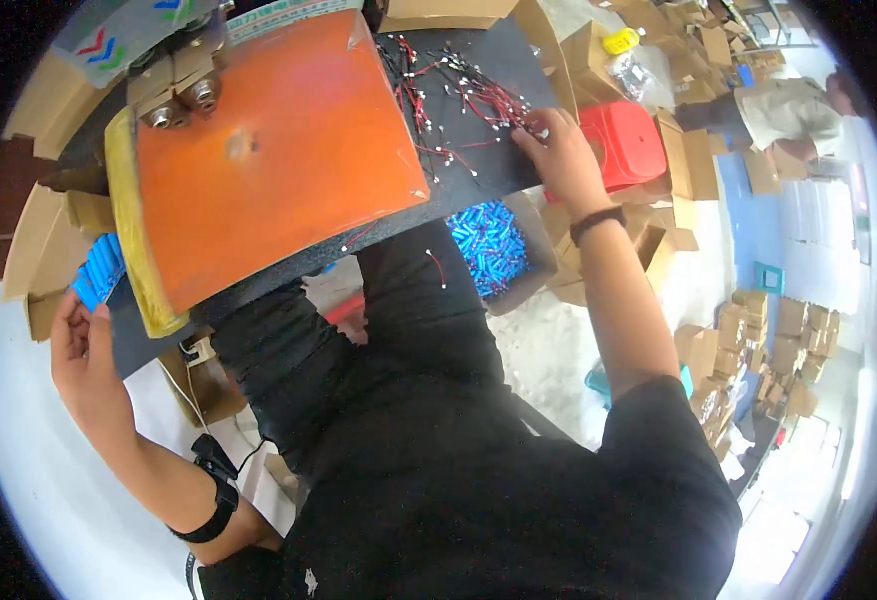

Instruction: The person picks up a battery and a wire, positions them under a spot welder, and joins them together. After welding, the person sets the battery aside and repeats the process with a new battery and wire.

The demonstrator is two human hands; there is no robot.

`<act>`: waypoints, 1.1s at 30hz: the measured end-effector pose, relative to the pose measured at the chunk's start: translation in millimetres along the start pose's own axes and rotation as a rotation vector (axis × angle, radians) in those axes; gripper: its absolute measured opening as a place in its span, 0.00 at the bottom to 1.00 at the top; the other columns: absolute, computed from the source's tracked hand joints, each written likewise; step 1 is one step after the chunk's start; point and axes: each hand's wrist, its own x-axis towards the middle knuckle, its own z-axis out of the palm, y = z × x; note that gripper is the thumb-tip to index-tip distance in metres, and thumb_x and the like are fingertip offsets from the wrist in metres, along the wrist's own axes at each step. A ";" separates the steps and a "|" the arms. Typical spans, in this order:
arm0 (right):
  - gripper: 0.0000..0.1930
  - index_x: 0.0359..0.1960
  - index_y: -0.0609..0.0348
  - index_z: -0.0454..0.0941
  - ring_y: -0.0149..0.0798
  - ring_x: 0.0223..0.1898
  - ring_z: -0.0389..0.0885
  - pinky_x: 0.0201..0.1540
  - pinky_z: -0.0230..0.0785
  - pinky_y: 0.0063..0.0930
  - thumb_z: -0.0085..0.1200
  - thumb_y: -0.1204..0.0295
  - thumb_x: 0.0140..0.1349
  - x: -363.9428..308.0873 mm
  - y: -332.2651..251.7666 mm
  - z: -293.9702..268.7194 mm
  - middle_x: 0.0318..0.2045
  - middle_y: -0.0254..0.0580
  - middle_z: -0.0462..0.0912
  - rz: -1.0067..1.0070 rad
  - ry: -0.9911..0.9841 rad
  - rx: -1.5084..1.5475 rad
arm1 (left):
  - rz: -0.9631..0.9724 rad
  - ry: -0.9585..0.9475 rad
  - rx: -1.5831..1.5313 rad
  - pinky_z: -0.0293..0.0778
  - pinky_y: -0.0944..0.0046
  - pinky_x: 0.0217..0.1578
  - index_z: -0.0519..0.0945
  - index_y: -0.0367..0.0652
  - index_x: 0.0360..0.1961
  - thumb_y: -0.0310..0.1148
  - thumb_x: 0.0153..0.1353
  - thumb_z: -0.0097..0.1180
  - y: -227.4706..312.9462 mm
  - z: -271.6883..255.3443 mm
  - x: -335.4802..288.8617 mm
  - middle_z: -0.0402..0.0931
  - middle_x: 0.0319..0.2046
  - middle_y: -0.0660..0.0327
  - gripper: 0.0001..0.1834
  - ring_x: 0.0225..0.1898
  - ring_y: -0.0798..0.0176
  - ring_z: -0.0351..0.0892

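At the far left, a row of blue cylindrical batteries point(106, 258) lies beside the yellow edge of an orange board. My left hand point(86, 350) is at the near end of that row, its thumb and fingers closed around the end of a battery point(86, 292). My right hand point(566, 160) is at the right end of the black worktop point(488, 180), fingertips pinched at the edge of a heap of thin red and black wire leads point(483, 92) with small white connectors. What exactly lies between those fingertips is partly hidden.
The orange board point(278, 160) covers much of the worktop, with a metal fixture point(183, 95) at its far left. Below the worktop stands a box of blue batteries point(488, 250). A red plastic container point(623, 145) and cardboard boxes point(693, 160) are at the right. A person point(783, 110) is farther off.
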 end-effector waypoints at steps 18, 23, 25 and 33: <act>0.09 0.37 0.58 0.81 0.44 0.32 0.79 0.38 0.71 0.32 0.56 0.67 0.59 40.2 -101.1 -138.1 0.32 0.44 0.81 -0.258 0.106 -0.184 | 0.242 -0.008 0.088 0.67 0.71 0.43 0.79 0.38 0.46 0.25 0.57 0.62 58.1 20.1 -10.2 0.75 0.38 0.64 0.14 0.38 0.71 0.69; 0.10 0.36 0.63 0.79 0.30 0.32 0.77 0.38 0.68 0.24 0.58 0.69 0.60 21.7 -115.6 -129.1 0.29 0.36 0.80 -0.083 0.125 0.207 | 0.274 -0.122 -0.087 0.69 0.70 0.42 0.80 0.38 0.45 0.24 0.57 0.63 77.9 50.2 -17.9 0.78 0.36 0.64 0.14 0.38 0.71 0.73; 0.07 0.37 0.63 0.77 0.23 0.33 0.74 0.37 0.65 0.18 0.56 0.71 0.63 10.4 -110.5 -104.3 0.30 0.28 0.78 -0.028 0.103 0.557 | 0.304 -0.174 -0.152 0.71 0.70 0.39 0.80 0.38 0.45 0.25 0.56 0.64 76.0 74.8 -13.8 0.79 0.35 0.64 0.14 0.35 0.71 0.75; 0.03 0.36 0.64 0.76 0.31 0.38 0.77 0.43 0.70 0.25 0.56 0.80 0.61 -26.4 -172.0 -26.7 0.37 0.42 0.79 -0.293 0.245 1.214 | 0.238 -0.352 -0.252 0.72 0.72 0.41 0.79 0.34 0.48 0.25 0.58 0.62 89.1 114.9 6.9 0.80 0.36 0.62 0.16 0.38 0.72 0.77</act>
